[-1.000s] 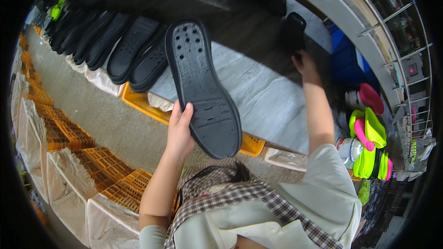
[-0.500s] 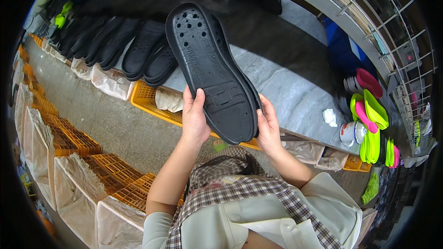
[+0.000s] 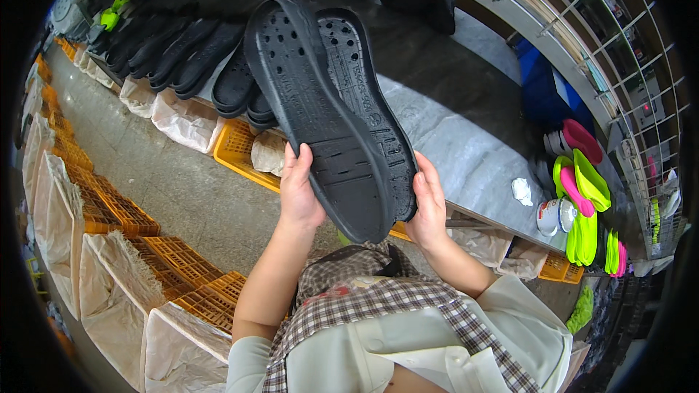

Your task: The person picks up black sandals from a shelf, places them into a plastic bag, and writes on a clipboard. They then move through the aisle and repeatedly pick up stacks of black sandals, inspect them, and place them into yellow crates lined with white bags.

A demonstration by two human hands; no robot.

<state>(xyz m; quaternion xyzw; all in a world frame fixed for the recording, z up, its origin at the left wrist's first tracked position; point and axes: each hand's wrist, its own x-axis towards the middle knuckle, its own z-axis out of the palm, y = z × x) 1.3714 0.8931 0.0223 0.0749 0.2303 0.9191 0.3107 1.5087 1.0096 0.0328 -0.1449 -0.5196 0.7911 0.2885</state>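
My left hand [image 3: 300, 193] is closed on the edge of a black shoe sole [image 3: 309, 113], thumb on its upper face. A second black shoe sole [image 3: 368, 94] lies partly behind it, gripped at its right edge by my right hand [image 3: 427, 204]. Both soles tilt with their hole-dotted ends up and away from me, fanned apart at the top and overlapping lower down. Grooves and raised marks show on their faces. Beyond my left hand, a row of black footwear pieces [image 3: 193, 65] lines the grey table [image 3: 466, 145].
Yellow crates [image 3: 237, 147] and white sacks [image 3: 178, 127] sit below the table's near edge. Orange crates [image 3: 175, 262] run along the left. To the right are a white can [image 3: 551, 216], crumpled paper [image 3: 521, 190] and green footwear pieces [image 3: 582, 236]. A wire grid [image 3: 633, 58] rises behind.
The two soles have fanned apart, so the rear one now shows much more of its face. The front sole has shifted left and slightly toward me, along with my left hand.
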